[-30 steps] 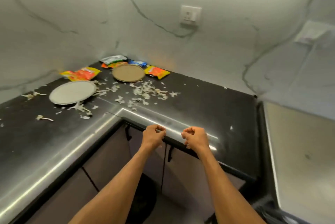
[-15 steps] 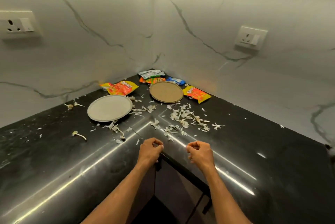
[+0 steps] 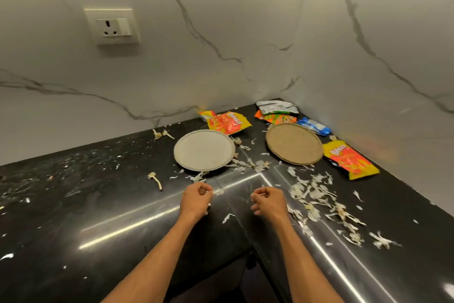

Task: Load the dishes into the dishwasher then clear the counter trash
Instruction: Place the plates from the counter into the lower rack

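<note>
Two round plates lie flat on the black counter (image 3: pixel 98 204) near the corner: a pale grey plate (image 3: pixel 204 150) on the left and a tan plate (image 3: pixel 294 143) on the right. Snack wrappers sit behind and beside them: an orange-yellow wrapper (image 3: pixel 227 122), a second orange-yellow wrapper (image 3: pixel 350 159), a silver-and-orange wrapper (image 3: pixel 276 112) and a blue wrapper (image 3: pixel 315 126). Pale peel scraps (image 3: pixel 317 194) are strewn over the counter. My left hand (image 3: pixel 195 200) and my right hand (image 3: pixel 269 200) hover with curled fingers above the counter's inner corner, short of the plates, holding nothing.
White marble walls meet in a corner behind the plates, with a socket (image 3: pixel 112 26) on the left wall. Dark cabinet fronts (image 3: pixel 221 283) lie below the counter's edge between my forearms. A stem scrap (image 3: pixel 155 180) lies left of my left hand.
The view has swung left and moved closer to the corner. Both hands have advanced from the counter's edge over the counter toward the plates, fingers still curled.
</note>
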The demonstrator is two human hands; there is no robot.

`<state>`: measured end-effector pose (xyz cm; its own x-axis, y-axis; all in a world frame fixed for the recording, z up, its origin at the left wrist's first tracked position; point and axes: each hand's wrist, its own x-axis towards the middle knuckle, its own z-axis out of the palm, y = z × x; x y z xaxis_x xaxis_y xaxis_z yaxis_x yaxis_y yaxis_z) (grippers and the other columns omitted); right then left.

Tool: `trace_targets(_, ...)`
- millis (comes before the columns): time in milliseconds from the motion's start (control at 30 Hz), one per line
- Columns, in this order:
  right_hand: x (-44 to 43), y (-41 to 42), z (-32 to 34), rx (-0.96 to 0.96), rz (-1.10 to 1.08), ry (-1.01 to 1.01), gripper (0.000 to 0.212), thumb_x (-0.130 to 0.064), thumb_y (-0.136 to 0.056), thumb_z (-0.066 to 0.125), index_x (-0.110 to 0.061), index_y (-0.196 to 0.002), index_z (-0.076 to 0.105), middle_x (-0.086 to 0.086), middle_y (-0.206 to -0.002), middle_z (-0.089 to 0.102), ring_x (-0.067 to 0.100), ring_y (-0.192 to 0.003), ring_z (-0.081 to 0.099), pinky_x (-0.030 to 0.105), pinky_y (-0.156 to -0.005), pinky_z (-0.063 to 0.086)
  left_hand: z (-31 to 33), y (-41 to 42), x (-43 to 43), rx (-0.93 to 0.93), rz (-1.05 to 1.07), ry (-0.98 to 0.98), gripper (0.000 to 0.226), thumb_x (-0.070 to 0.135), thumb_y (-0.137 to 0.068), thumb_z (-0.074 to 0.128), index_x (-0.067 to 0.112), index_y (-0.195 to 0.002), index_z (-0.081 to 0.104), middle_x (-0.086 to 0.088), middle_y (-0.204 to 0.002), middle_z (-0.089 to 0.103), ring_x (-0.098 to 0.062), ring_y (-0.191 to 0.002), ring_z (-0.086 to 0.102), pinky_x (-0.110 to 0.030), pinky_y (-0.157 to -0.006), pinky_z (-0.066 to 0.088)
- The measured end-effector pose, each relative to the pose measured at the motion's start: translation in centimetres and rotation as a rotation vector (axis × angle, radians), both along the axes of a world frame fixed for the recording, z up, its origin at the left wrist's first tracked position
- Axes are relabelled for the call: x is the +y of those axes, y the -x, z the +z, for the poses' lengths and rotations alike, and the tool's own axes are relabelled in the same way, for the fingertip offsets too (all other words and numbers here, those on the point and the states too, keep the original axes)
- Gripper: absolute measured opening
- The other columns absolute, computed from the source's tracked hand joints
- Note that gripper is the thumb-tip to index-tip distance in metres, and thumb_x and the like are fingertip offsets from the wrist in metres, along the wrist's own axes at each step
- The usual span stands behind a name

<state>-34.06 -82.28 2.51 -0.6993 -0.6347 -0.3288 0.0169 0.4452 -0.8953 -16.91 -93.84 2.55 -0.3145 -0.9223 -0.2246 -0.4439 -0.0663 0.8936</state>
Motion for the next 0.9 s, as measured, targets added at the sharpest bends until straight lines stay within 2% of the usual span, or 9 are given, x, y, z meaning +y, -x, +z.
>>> trace_targets(67,-2.2,-0.4,-0.2,-0.022,0.025,-0.002,0.002,-0.008,-0.088,0.066,-0.010,-0.088,0.066,0.013,-0.078,0.071,0.020,-0.065,0.068,0.028,-0.057,0.056,-0.4,-0.7,-1.8,-0.011,0.066,0.001,0.012,0.007,-0.083,0.065,0.018,-0.083,0.069,-0.005,-0.077,0.068,-0.019,-0.062,0.061,-0.042,-0.062,0.059)
trace_targets(167,-5.4,-0.8,-0.9,-0.047,0.031,-0.010,0.005,-0.008,-0.087,0.066,-0.011,-0.091,0.066,0.012,-0.076,0.072,0.019,-0.065,0.069,0.032,-0.065,0.060,-0.9,-1.4,-4.7,-0.034,0.134,0.005,0.015,0.007,-0.083,0.064,0.022,-0.079,0.066,-0.003,-0.078,0.068,-0.019,-0.063,0.061,-0.046,-0.065,0.060)
trace_targets(300,-9.5,-1.2,-1.7,-0.099,-0.031,-0.013,0.021,-0.011,-0.085,0.067,-0.008,-0.105,0.066,0.011,-0.076,0.073,0.019,-0.066,0.071,0.039,-0.075,0.061,-1.2,-1.8,-8.7,-0.028,0.175,0.006,0.013,0.011,-0.084,0.064,0.023,-0.088,0.065,0.000,-0.085,0.069,-0.020,-0.077,0.067,-0.047,-0.072,0.059)
trace_targets(400,-12.2,-1.4,-1.8,-0.139,-0.118,0.017,0.023,-0.014,-0.085,0.070,-0.009,-0.107,0.065,0.010,-0.074,0.072,0.020,-0.069,0.070,0.042,-0.079,0.060,-1.4,-1.6,-11.6,-0.021,0.209,-0.001,0.015,0.012,-0.085,0.063,0.025,-0.092,0.063,-0.001,-0.085,0.069,-0.021,-0.080,0.068,-0.047,-0.075,0.059)
trace_targets(533,-15.0,-1.4,-1.4,-0.159,-0.208,0.020,0.005,-0.015,-0.087,0.070,-0.012,-0.086,0.066,0.017,-0.078,0.072,0.022,-0.069,0.068,0.044,-0.078,0.060,-1.7,-0.8,-14.8,-0.008,0.270,-0.052,0.020,0.013,-0.084,0.064,0.020,-0.103,0.064,0.000,-0.087,0.068,-0.023,-0.077,0.069,-0.045,-0.071,0.060)
trace_targets(633,-16.6,-1.1,-1.4,-0.194,-0.253,0.021,0.016,-0.013,-0.088,0.070,-0.014,-0.076,0.060,0.015,-0.082,0.070,0.024,-0.075,0.070,0.041,-0.076,0.061,-1.9,-0.2,-16.5,0.010,0.313,-0.098,0.028,0.010,-0.084,0.063,0.017,-0.111,0.064,-0.003,-0.093,0.067,-0.021,-0.076,0.068,-0.041,-0.068,0.061)
trace_targets(733,-17.5,-1.0,-1.7,-0.246,-0.275,0.032,0.012,-0.007,-0.087,0.070,-0.014,-0.085,0.061,0.012,-0.091,0.069,0.024,-0.082,0.070,0.034,-0.070,0.061,-2.1,0.4,-17.6,0.039,0.336,-0.147,0.030,0.005,-0.086,0.061,0.015,-0.114,0.063,-0.006,-0.104,0.064,-0.018,-0.069,0.066,-0.032,-0.055,0.059)
trace_targets(800,-17.7,-1.0,-2.0,-0.263,-0.265,0.020,0.014,-0.003,-0.087,0.069,-0.013,-0.094,0.062,0.013,-0.098,0.069,0.024,-0.085,0.069,0.030,-0.064,0.060,-2.1,0.5,-17.9,0.046,0.346,-0.164,0.033,0.003,-0.086,0.062,0.014,-0.118,0.062,-0.007,-0.110,0.063,-0.018,-0.069,0.066,-0.032,-0.057,0.059)
trace_targets(900,-17.7,-1.0,-2.0,-0.295,-0.255,0.037,0.014,0.002,-0.086,0.069,-0.010,-0.091,0.064,0.014,-0.100,0.069,0.025,-0.088,0.070,0.029,-0.064,0.059,-1.8,0.5,-18.0,0.056,0.349,-0.207,0.044,0.002,-0.086,0.064,0.012,-0.128,0.057,-0.010,-0.121,0.060,-0.022,-0.074,0.068,-0.032,-0.061,0.059)
